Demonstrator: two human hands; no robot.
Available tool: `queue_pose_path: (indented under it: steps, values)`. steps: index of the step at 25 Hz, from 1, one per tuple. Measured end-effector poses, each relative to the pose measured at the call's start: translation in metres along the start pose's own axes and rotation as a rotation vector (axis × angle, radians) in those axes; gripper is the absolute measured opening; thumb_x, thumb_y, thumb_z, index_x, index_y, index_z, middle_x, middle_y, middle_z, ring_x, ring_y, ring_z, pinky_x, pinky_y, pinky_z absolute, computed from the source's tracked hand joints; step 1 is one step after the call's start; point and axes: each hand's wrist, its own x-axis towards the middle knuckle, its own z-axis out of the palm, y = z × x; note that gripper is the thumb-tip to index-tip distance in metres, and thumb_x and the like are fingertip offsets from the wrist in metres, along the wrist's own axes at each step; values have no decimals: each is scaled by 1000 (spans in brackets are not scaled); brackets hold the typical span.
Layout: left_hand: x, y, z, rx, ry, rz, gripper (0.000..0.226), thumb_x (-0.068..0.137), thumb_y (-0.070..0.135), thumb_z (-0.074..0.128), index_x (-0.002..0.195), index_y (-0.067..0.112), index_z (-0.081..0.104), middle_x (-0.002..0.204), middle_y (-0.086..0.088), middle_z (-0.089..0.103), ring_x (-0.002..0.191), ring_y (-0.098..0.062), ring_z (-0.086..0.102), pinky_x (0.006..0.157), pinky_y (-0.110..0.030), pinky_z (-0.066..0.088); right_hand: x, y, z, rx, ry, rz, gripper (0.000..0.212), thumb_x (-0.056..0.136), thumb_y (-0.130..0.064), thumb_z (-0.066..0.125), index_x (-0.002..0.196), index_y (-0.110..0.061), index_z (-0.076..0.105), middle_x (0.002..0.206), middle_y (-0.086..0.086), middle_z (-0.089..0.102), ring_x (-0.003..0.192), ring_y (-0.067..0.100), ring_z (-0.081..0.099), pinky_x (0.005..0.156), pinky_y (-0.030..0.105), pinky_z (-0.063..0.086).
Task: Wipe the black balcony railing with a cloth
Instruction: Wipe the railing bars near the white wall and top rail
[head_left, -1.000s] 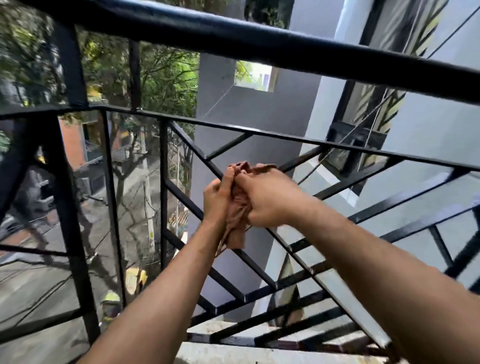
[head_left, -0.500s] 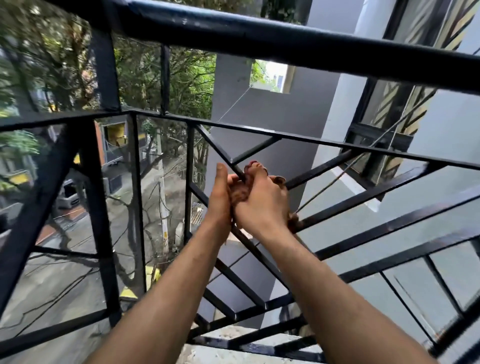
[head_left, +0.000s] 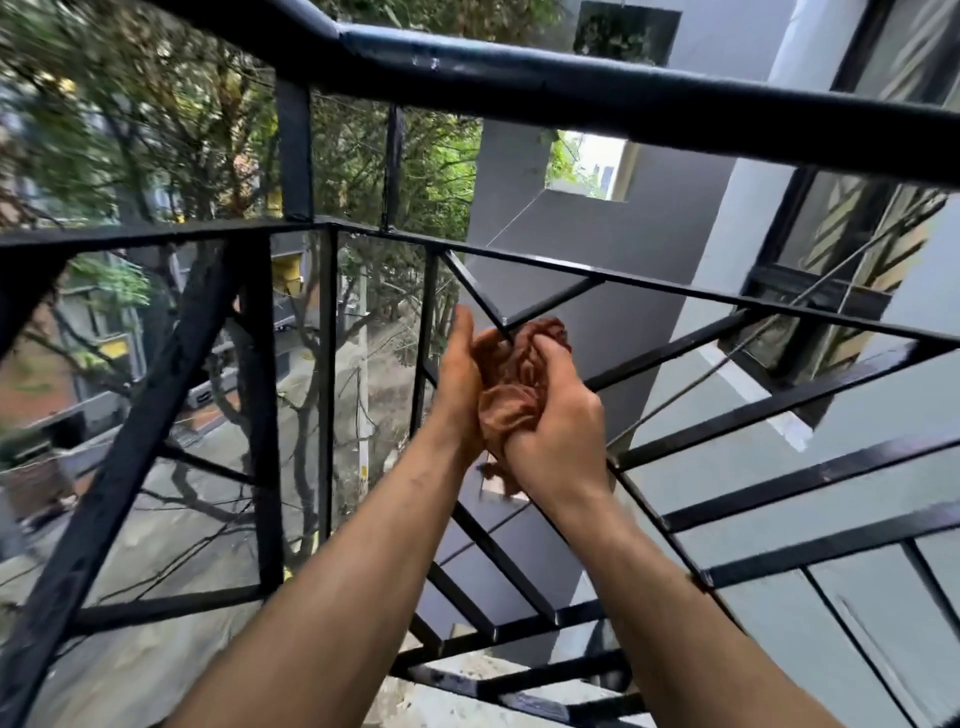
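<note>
The black balcony railing has a thick round top rail and thin bars below that fan out from a diagonal bar. A crumpled brown cloth is bunched around that diagonal bar, just below the point where a short bar branches off. My right hand is closed on the cloth from the right. My left hand presses against the cloth from the left with its fingers straight up. A loose end of the cloth hangs below my right wrist.
The railing turns a corner at the left, with a thick post and a wide slanted bar. Beyond the bars are a street far below, trees, and a grey building wall with a window at the right.
The view has shifted so the railing corner sits further right. My hands and the cloth have slid slightly up the diagonal bar, and more of the cloth shows above my right hand.
</note>
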Motion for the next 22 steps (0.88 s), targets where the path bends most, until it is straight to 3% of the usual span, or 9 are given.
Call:
queue_pose_path:
  steps: [2,4,6,8,10,12,14,18,22]
  values:
    - [2,6,-4,-5,34,5,85,98,68,34,115,-8,67,113,-28,68,102,-38,68,94,-44,54,13,3,-7,30,200,-154,57,87,-21,72,140,-10,53,123,9,66,113,23,64,106,37,50]
    - [5,3,-5,31,42,18,81,97,70,32,105,-1,72,99,-21,71,89,-31,68,80,-36,55,38,5,-22,-404,218,-320,53,87,-26,60,137,-11,56,129,13,63,128,34,55,121,51,30]
    - [6,-2,-6,45,12,4,79,94,72,30,105,6,73,100,-16,71,93,-28,66,77,-34,52,48,5,-24,-897,63,-460,50,86,-28,54,133,-12,59,129,14,62,133,37,48,126,50,14]
    - [5,-2,-9,-5,2,-14,78,92,74,33,111,10,74,117,-19,66,114,-34,60,95,-41,49,56,-15,-14,-1112,-136,-434,42,91,-28,50,130,-12,58,126,14,62,126,37,51,123,46,22]
    - [4,-1,-18,-123,-44,31,75,95,70,34,124,10,69,133,-23,59,129,-37,54,113,-48,37,71,-47,3,-981,-245,-215,38,94,-33,51,126,-12,53,125,14,63,121,36,55,110,43,35]
    - [-2,6,-21,-218,-24,89,57,99,53,40,129,10,63,119,-17,67,113,-31,64,102,-44,45,86,-72,17,-574,-307,114,40,93,-33,56,125,-11,50,126,15,61,119,39,56,99,43,44]
    - [-7,16,-22,-285,-28,173,34,94,32,47,103,15,75,95,-8,71,90,-20,69,84,-34,54,94,-76,29,-200,-290,241,36,85,-26,55,118,-11,52,121,14,60,116,41,56,93,43,46]
    - [-15,9,-37,165,267,344,34,94,29,49,75,25,77,85,-3,73,81,-20,68,72,-38,56,85,-53,25,-265,-291,-22,48,78,-18,57,125,-14,51,113,11,56,107,40,56,87,42,46]
    - [-25,-10,-51,380,677,527,34,94,27,53,61,19,57,57,1,54,54,-19,50,49,-29,42,38,6,18,-542,-28,-433,52,80,-11,71,130,-5,59,127,17,56,121,36,48,108,51,44]
